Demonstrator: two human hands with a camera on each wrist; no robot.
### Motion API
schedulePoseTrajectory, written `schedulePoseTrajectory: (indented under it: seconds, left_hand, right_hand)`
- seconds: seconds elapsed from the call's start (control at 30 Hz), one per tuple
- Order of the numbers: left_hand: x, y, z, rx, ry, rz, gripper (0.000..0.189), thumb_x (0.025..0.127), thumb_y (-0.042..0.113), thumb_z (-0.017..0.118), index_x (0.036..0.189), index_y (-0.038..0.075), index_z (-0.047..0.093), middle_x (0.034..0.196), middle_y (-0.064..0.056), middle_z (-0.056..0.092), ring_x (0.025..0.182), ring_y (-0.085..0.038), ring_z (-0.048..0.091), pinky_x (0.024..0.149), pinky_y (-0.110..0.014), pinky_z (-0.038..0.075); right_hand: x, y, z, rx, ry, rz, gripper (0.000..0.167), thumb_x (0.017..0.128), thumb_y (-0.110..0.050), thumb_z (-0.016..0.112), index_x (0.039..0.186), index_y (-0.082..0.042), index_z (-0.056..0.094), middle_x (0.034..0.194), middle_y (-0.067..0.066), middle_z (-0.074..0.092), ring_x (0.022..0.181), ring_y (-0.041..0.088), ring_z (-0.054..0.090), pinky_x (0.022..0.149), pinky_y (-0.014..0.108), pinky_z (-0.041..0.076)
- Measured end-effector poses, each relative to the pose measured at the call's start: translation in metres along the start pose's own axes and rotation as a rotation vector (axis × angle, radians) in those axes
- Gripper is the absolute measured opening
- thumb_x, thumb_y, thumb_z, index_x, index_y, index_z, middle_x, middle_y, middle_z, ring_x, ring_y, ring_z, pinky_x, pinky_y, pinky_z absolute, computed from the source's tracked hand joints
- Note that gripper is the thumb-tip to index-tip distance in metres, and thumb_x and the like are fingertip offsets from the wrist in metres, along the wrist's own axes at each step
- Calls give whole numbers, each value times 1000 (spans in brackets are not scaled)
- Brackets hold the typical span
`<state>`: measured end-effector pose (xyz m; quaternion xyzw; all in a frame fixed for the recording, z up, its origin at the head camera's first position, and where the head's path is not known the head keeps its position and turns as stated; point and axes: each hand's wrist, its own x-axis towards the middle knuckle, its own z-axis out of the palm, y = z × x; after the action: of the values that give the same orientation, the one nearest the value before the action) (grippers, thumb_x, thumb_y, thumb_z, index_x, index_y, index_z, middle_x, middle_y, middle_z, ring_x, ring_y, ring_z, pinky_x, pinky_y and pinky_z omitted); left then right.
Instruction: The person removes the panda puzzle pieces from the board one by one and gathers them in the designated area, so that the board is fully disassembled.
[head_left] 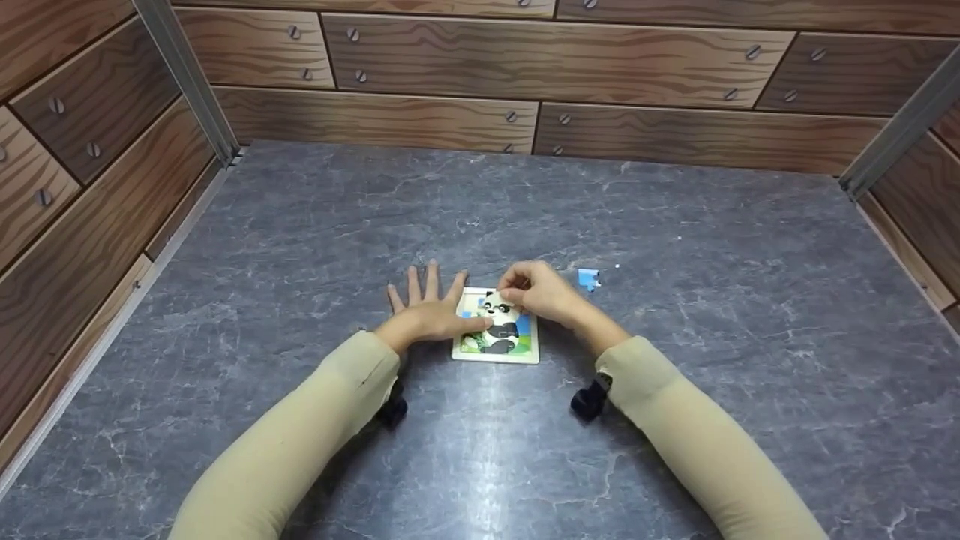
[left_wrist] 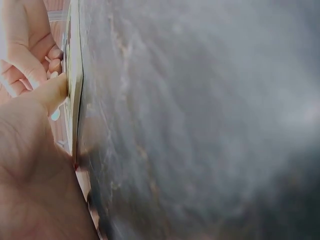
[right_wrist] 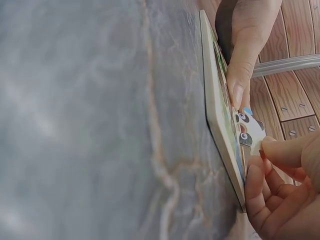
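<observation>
"What sort of place is this?"
"A lab booth, by the look of it: plank-patterned walls point(head_left: 562, 60) on 3 sides, with a metal post point(head_left: 185, 81) in each of 2 corners."
"What says lab?"
"The 2 black wrist cameras point(head_left: 589, 403), for a start. And the wood grain and screws point(head_left: 753, 52) look printed, like a flat backdrop around the grey marbled top point(head_left: 712, 300)."

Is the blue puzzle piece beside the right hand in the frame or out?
Out: the blue puzzle piece lies on the tabletop, apart from the puzzle frame.
</observation>
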<state>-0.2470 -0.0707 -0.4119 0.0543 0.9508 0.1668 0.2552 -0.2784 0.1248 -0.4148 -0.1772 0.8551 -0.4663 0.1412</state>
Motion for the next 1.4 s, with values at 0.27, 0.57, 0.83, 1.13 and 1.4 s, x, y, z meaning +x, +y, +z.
schedulePoseTrajectory:
  seconds: [0.27, 0.57, 0.83, 1.13, 1.4]
  left_hand:
    - [1, 1, 1, 6, 6, 0, 98, 74, 82, 38, 148, 35, -6, 149, -8, -30, 130, -32, -33, 94, -62, -25]
    - [-2, 2, -1, 33, 12, -5, 95, 77, 79, 38, 148, 35, -6, 149, -9, -29, 131, -33, -31, 97, -62, -21]
    - [0, 1, 0, 52, 35, 22, 94, 78, 78, 38, 149, 34, -6, 149, -11, -28, 131, -35, -30, 97, -62, -21]
    - [3, -6, -3, 5, 85, 168, 91, 85, 71, 35, 151, 18, 1, 150, -23, -16, 133, -42, -22, 99, -62, -18]
    - [-4, -16, -6, -6, 34, 285, 98, 82, 69, 46, 151, 15, 0, 149, -24, -17, 134, -40, -22, 100, -60, -18]
  right_hand:
    - [-1, 0, -2, 15, -10, 5, 6, 88, 1, 59, 92, 5, 62, 78, 7, 57, 62, 15, 54, 56, 24, 47]
    - [-1, -4, -3, -8, -21, -15, 5, 89, -1, 58, 91, 3, 61, 80, 9, 57, 61, 16, 54, 54, 24, 46]
    - [-2, -2, -6, 56, 15, 21, 7, 89, -2, 58, 94, 3, 62, 81, 9, 58, 60, 16, 55, 52, 24, 46]
    - [-7, -2, -10, 110, 39, 71, 9, 89, -2, 59, 96, 2, 62, 85, 10, 59, 63, 18, 57, 55, 26, 48]
    - [-11, -1, -22, 120, 67, 113, 11, 90, -4, 59, 98, 1, 61, 90, 11, 58, 66, 18, 56, 59, 28, 50]
